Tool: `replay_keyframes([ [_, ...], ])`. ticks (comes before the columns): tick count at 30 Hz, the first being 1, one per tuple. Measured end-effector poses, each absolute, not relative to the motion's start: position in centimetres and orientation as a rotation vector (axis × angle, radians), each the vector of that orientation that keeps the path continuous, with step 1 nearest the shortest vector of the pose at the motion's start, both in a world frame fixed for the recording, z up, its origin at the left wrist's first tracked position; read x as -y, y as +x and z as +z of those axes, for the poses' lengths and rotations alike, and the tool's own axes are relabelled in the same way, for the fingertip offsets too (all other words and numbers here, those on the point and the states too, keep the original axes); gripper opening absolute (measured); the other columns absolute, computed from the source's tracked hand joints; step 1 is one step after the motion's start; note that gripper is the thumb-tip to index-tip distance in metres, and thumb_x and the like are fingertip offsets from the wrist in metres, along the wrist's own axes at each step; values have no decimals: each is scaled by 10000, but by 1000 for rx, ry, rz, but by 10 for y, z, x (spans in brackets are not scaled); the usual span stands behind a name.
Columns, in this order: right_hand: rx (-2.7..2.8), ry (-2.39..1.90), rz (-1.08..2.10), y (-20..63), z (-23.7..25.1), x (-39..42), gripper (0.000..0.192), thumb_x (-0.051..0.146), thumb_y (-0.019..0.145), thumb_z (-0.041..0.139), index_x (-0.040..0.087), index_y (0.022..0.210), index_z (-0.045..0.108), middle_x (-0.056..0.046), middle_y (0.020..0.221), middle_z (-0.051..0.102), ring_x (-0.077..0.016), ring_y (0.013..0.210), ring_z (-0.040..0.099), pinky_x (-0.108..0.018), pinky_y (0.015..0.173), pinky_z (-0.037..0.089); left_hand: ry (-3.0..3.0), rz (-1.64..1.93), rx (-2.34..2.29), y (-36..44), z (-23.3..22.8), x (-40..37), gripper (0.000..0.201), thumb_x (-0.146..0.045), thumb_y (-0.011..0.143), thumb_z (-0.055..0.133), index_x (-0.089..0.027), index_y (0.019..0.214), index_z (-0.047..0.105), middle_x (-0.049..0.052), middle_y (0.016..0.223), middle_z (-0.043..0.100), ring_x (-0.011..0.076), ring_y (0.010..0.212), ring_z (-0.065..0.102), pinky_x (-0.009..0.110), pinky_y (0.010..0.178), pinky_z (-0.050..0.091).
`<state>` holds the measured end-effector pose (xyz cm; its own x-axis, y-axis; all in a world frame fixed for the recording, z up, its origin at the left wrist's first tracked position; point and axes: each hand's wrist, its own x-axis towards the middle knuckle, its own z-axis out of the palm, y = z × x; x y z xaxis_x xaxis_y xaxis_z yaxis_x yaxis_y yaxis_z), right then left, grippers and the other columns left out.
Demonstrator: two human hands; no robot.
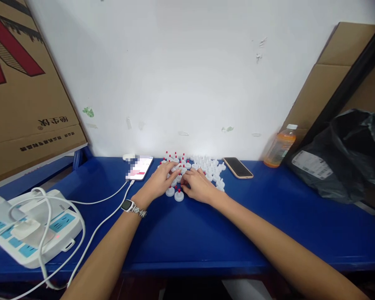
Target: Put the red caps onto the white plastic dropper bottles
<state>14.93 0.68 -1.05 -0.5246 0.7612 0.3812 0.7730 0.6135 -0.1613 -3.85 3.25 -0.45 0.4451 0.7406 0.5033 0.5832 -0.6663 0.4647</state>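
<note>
Between the two hands, at the near edge of a cluster of small white caps [206, 168], the fingertips meet over one or two pieces. The left hand [160, 182] lies palm down with its fingers stretched forward, loosely together, their tips resting on caps at the middle of the cluster; whether they pinch one I cannot tell. The right hand [199, 186] is curled, fingers bent in toward the left, knuckles up; what it holds, if anything, is hidden under the fingers. Just in front of the hands stand two red-tipped caps [175, 193], side by side and upright on their wide bases. More red-tipped ones stand behind the left fingers, while plain white ones fill the right part of the cluster.

A watch [128, 205] with a metal band sits on the left wrist. Left of the cluster lies a phone [140, 167] with its screen lit, a white cable [106, 216] plugged into its near end and running down to a power strip [34, 233] at the table's left edge. Right of the cluster lies a second phone [238, 167], screen dark. Farther right an orange bottle [280, 146] stands by the wall, and beside it a black bag [346, 154]. Everything rests on a blue table [206, 233]. A cardboard box [21, 83] leans at the left.
</note>
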Motion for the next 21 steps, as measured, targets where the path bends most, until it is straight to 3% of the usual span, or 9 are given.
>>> replay_keyframes([
  [6,1870,-1143,452,165,-2,-9,64,193,821,587,187,870,627,-16,784,680,-150,700,594,-295,688,428,2441,988,-1158,-33,-7,-29,479,-545,982,389,-200,1264,566,106,1231,639,253,1091,616,412,938,501],
  [10,1593,-1039,711,169,-1,-12,195,261,777,657,177,952,668,-24,778,693,-156,717,634,-282,660,457,2467,958,-1113,-30,-8,-28,475,-542,981,397,-208,1271,571,100,1199,650,248,1052,624,390,883,513],
  [13,1469,-982,886,168,0,-12,234,356,734,729,165,861,685,-49,764,707,-166,699,646,-287,637,477,2511,951,-1080,-28,-6,-26,453,-528,985,399,-214,1261,574,96,1163,654,242,1032,614,394,892,496],
  [21,1299,-858,1116,170,8,-8,392,465,616,847,178,673,586,38,557,603,-81,487,472,-233,488,361,2576,899,-957,-24,4,-16,388,-481,999,410,-237,1259,562,74,1139,635,232,1050,575,386,920,465],
])
